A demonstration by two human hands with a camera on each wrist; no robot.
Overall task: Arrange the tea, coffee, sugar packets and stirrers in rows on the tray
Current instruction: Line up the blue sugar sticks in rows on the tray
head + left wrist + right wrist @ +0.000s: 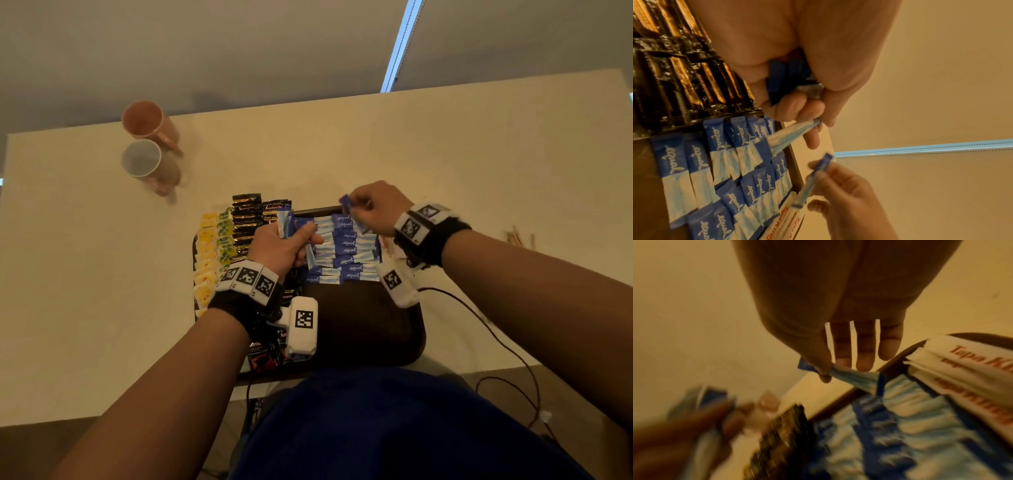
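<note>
Now your right hand (373, 209) pinches one blue sugar packet (345, 200) above the tray's (363, 329) far edge; your left hand (281, 248) clutches a bundle of packets (282, 222) over the rows.

Cream table (376, 144) carries everything: dark tray (370, 329) sits at the near edge, roughly centred, with packet rows inside and some black packets (246, 202) overhanging its far rim. 2 mugs stand near the far-left corner, pink mug (145, 121) at the far edge and grey mug (147, 161) just in front of it, touching or nearly so. Wooden stirrers (517, 236) lie loose by the right edge, well apart from the tray, and a dark cable (479, 318) trails off the near edge.
</note>
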